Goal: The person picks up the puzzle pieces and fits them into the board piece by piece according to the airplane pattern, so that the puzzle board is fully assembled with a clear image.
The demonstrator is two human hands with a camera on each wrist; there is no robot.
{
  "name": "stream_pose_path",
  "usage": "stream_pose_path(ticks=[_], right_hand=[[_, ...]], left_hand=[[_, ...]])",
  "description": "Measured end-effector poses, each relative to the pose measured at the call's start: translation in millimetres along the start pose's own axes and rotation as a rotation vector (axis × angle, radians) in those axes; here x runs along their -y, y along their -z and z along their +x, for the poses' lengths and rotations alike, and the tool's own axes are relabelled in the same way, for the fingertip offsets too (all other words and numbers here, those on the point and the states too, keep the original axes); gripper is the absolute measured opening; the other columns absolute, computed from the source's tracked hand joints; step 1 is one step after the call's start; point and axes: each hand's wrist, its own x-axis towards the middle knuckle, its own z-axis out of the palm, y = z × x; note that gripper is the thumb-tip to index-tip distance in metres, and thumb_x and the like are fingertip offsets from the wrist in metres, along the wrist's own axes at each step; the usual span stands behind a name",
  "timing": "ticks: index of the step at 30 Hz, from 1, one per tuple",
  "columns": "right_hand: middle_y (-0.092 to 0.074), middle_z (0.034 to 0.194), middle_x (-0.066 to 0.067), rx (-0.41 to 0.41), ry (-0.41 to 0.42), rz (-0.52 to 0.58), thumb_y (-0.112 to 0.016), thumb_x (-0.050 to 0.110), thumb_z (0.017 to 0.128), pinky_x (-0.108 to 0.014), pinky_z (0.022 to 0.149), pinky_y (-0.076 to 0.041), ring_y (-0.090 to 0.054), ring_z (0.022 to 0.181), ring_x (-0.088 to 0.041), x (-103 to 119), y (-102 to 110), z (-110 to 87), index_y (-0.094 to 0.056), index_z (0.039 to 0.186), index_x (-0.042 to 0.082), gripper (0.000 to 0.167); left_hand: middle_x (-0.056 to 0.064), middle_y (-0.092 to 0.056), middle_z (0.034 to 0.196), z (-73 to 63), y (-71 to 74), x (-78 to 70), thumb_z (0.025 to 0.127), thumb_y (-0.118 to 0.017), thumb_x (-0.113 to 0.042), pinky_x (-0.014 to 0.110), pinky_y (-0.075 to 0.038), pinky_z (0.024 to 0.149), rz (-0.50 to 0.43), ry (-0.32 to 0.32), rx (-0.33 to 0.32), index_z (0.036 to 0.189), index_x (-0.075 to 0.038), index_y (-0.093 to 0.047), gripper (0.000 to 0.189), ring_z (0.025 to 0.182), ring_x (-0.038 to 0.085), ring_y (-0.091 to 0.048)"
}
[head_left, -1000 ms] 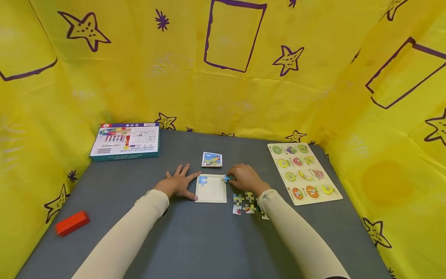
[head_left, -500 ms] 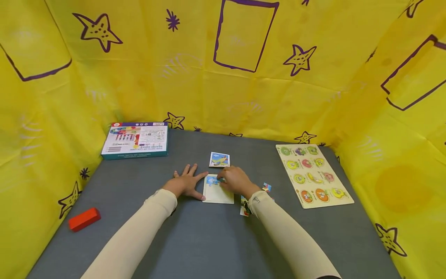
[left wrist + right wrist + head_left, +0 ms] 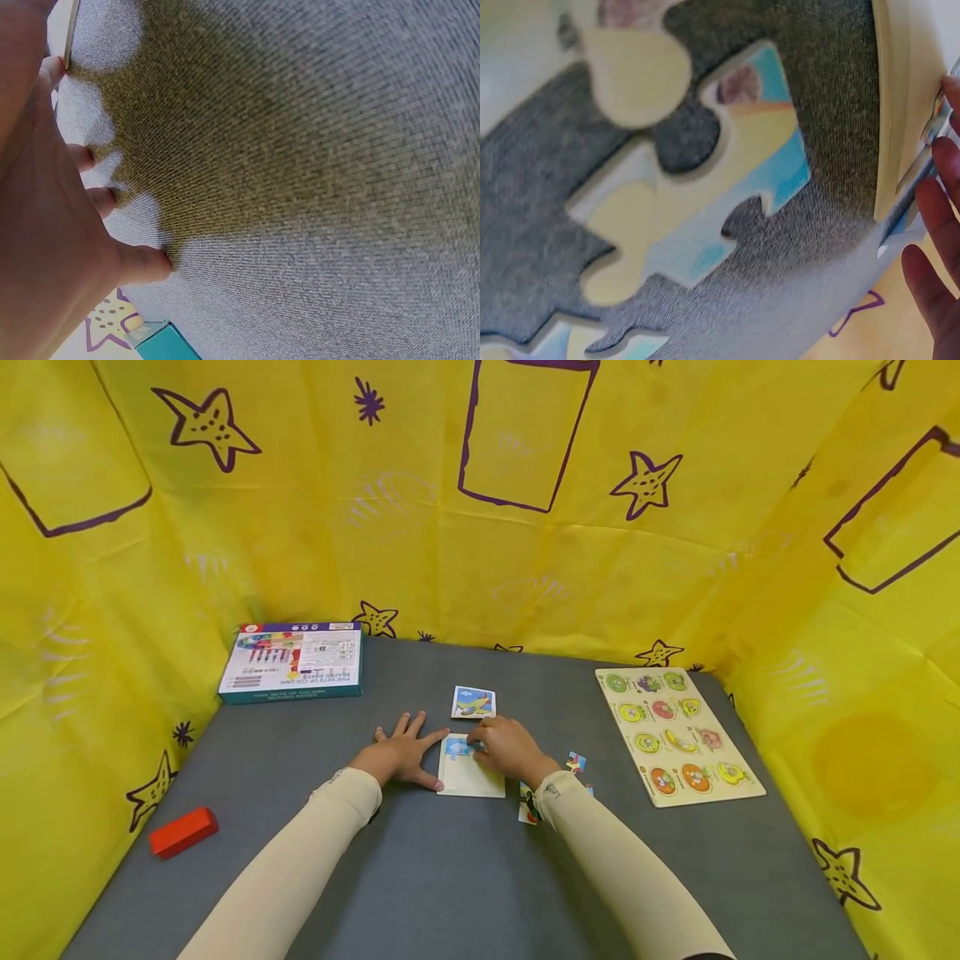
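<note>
My left hand [image 3: 401,756] lies with fingers spread on the grey table, its thumb and index fingertips at the left edge of a pale square puzzle tray [image 3: 472,783]. In the tray's upper left corner sits a light-blue jigsaw piece [image 3: 454,747]. My right hand [image 3: 512,748] pinches another blue jigsaw piece [image 3: 476,745] beside it, mostly hidden by the fingers. Several loose jigsaw pieces [image 3: 735,172] lie on the table right of the tray, partly covered by my right forearm in the head view.
Behind the tray lies a small picture card [image 3: 474,702] with a plane-like drawing. A boxed set [image 3: 291,664] is at the back left, a red block [image 3: 183,832] at the left. On the right lies a fruit puzzle board [image 3: 678,739]. Yellow cloth [image 3: 420,543] walls the table.
My right hand has carried its jigsaw piece leftward from the tray's upper right corner to beside the corner piece. My left hand keeps its place at the tray. The head view has turned slightly left.
</note>
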Motion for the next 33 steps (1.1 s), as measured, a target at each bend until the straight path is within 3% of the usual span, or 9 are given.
stream_pose_path(ticks=[5,18,24,33], right_hand=[[-0.068,0.114,-0.001,-0.023,-0.023,0.004,-0.069,0.027,0.09,-0.045,0.091,-0.049,-0.061,0.108,-0.023,-15,4,-11.7,-0.072,0.112,0.018,0.025],[-0.068,0.113,-0.005,-0.016,-0.246,-0.011,-0.074,0.026,0.086,-0.046,0.089,-0.05,-0.063,0.104,-0.028,-87,21,-85.3,-0.071,0.112,0.014,0.029],[-0.069,0.104,-0.003,0.008,-0.271,-0.002,-0.073,0.029,0.087,-0.043,0.079,-0.053,-0.064,0.095,-0.024,-99,18,-101.0,-0.072,0.108,0.015,0.026],[-0.069,0.105,-0.006,0.029,-0.271,0.028,-0.074,0.026,0.085,-0.044,0.083,-0.052,-0.064,0.096,-0.025,-105,16,-112.8,-0.072,0.11,0.011,0.029]], left_hand=[[0.019,0.003,0.162,3.3,-1.1,-1.8,0.077,-0.071,-0.063,0.075,-0.007,0.106,-0.007,-0.006,0.0,0.156,-0.032,-0.018,0.101,0.147,0.045,0.006],[0.025,0.002,0.16,8.0,-3.6,7.7,0.076,-0.07,-0.064,0.079,-0.006,0.102,-0.015,-0.052,-0.01,0.157,-0.026,-0.018,0.104,0.144,0.051,0.006],[0.028,0.002,0.159,2.8,-1.7,14.5,0.076,-0.07,-0.065,0.081,-0.007,0.099,-0.018,-0.06,-0.013,0.157,-0.022,-0.019,0.104,0.143,0.054,0.004],[0.029,0.001,0.159,5.8,-0.5,7.3,0.076,-0.07,-0.066,0.081,-0.006,0.099,-0.015,-0.08,-0.009,0.157,-0.021,-0.019,0.105,0.143,0.055,0.003]])
